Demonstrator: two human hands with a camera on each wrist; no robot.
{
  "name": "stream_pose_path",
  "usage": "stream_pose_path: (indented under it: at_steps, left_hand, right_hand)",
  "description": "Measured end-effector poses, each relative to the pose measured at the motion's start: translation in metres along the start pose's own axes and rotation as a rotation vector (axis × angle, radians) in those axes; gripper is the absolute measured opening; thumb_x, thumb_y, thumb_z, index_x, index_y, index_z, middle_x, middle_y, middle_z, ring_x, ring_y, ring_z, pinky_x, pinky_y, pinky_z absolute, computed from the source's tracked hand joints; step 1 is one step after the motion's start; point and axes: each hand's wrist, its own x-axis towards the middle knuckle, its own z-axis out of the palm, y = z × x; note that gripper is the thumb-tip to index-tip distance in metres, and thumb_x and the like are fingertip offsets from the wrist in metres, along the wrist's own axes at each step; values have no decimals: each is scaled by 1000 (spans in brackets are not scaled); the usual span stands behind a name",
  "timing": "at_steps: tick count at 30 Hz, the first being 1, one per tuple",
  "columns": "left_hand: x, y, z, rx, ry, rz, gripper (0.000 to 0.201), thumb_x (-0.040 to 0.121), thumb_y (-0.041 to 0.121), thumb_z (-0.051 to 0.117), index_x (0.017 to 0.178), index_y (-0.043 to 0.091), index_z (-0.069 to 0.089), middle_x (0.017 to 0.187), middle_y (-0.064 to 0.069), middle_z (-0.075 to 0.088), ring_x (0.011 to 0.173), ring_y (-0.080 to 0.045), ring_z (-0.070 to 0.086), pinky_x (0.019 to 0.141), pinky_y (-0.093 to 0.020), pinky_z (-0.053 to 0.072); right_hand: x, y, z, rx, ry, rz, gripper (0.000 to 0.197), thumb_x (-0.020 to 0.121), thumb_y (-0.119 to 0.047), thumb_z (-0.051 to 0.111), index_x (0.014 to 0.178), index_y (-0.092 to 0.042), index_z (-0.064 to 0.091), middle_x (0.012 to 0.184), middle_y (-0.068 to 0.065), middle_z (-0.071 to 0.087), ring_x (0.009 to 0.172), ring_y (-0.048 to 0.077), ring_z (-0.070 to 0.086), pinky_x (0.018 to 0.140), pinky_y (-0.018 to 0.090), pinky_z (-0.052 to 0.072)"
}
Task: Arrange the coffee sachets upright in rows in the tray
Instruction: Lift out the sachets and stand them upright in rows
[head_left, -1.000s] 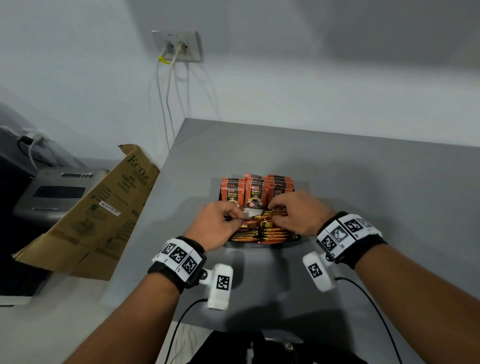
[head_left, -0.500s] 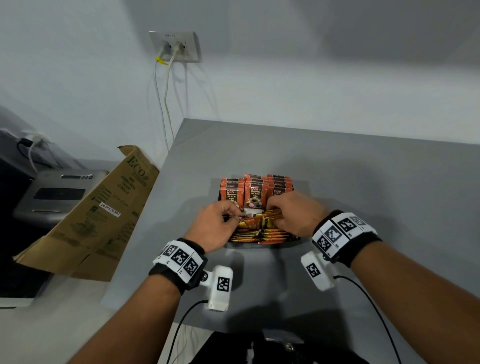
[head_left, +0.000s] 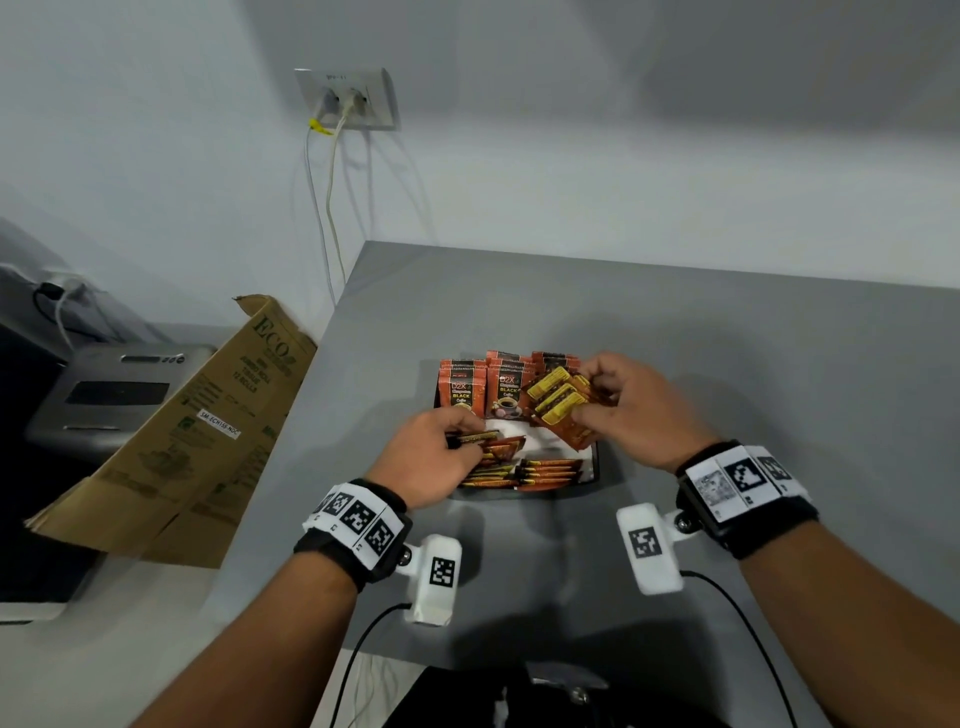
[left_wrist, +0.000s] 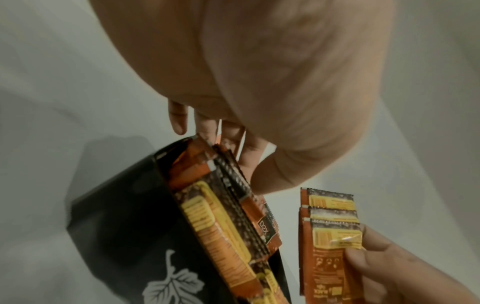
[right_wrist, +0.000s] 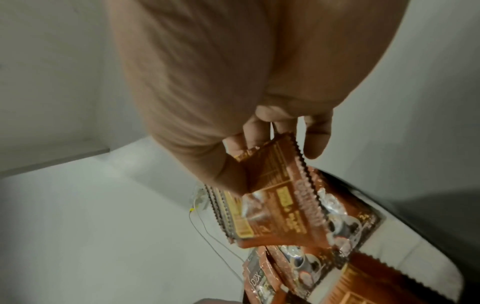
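Observation:
A small black tray (head_left: 595, 460) sits on the grey table and holds orange coffee sachets. Upright sachets (head_left: 462, 387) stand in rows along its far side; others lie flat in a pile (head_left: 540, 470) at the near side. My right hand (head_left: 631, 410) pinches a fanned bunch of sachets (head_left: 558, 405), lifted above the tray's right part; the same held sachets (right_wrist: 283, 205) show in the right wrist view. My left hand (head_left: 436, 457) pinches sachets (head_left: 480, 441) at the tray's left side; these sachets (left_wrist: 233, 185) lie against its fingers.
A flattened cardboard box (head_left: 197, 431) leans off the table's left edge beside a grey printer (head_left: 114, 395). A wall socket (head_left: 345, 98) with hanging cables is behind. The grey table (head_left: 753, 364) stretches right and beyond the tray.
My right hand has lifted a bunch of sachets up and to the right out of the flat pile. My left hand has stayed at the tray's left side.

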Motion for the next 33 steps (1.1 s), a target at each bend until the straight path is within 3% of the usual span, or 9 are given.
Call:
stream_pose_path:
  at_steps: [4, 8, 11, 14, 19, 23, 25, 30, 33]
  left_hand:
    - [1, -4, -2, -55, 28, 16, 23, 84, 32, 69, 106, 36, 65, 108, 18, 67, 104, -4, 63, 98, -39, 52]
    - [-2, 16, -6, -263, 96, 87, 51, 75, 53, 73, 120, 31, 62, 119, 15, 66, 112, 2, 59, 99, -31, 46]
    - [-1, 46, -6, -672, 74, 145, 66, 70, 41, 79, 127, 15, 59, 119, 1, 71, 110, -15, 66, 96, -37, 53]
    - [1, 73, -1, -1075, -48, 102, 47, 77, 16, 71, 120, 0, 61, 116, -21, 67, 102, -31, 68, 86, -41, 58]
    - [7, 80, 0, -1290, -60, 10, 47, 73, 1, 58, 120, -4, 61, 107, -23, 66, 95, -34, 68, 79, -41, 58]
    - [4, 78, -5, -1260, -125, 13, 31, 80, -8, 53, 109, -4, 63, 91, -22, 68, 78, -32, 69, 72, -41, 59]
    - [3, 78, -5, -1191, -111, 2, 20, 82, -13, 52, 92, -2, 65, 76, -17, 67, 66, -27, 68, 62, -34, 57]
    - [0, 82, -5, -1224, -140, -81, 17, 70, 6, 58, 85, 6, 65, 82, -15, 63, 75, -25, 64, 69, -35, 50]
    - [-1, 80, -5, -1225, -79, -96, 26, 67, 6, 58, 93, 4, 62, 87, -18, 60, 77, -25, 63, 68, -34, 51]
  right_hand:
    - [1, 1, 4, 81, 35, -17, 19, 88, -16, 73, 102, -21, 63, 98, -12, 75, 86, -5, 69, 78, 21, 51]
    - [4, -8, 8, 244, 22, -80, 17, 87, -12, 74, 98, -20, 64, 96, -5, 77, 90, 15, 74, 88, 44, 56]
    - [6, -28, 14, 487, -55, -125, 18, 85, -8, 74, 98, -17, 65, 92, 5, 76, 87, 25, 72, 86, 46, 56]
    - [6, -47, 22, 583, -141, -149, 17, 83, -14, 73, 99, -20, 70, 95, 10, 74, 89, 28, 69, 87, 47, 54]
    - [4, -60, 25, 40, 69, -239, 24, 85, -30, 76, 108, -25, 71, 111, -8, 68, 98, 9, 67, 91, 32, 56]
    - [-1, -66, 17, -223, -41, -370, 105, 63, -42, 89, 151, -28, 35, 156, -10, 26, 142, 4, 26, 115, 21, 26]
    - [1, -71, 19, -392, -145, -431, 122, 58, -45, 92, 157, -25, 22, 159, -8, 22, 146, 7, 18, 118, 23, 19]
    - [9, -73, 28, -413, -109, -467, 87, 66, -31, 85, 141, -23, 43, 132, -6, 48, 121, 11, 41, 106, 31, 37]
    - [9, -70, 30, -383, -156, -448, 92, 67, -35, 87, 145, -23, 40, 136, -6, 44, 126, 11, 39, 109, 29, 34]
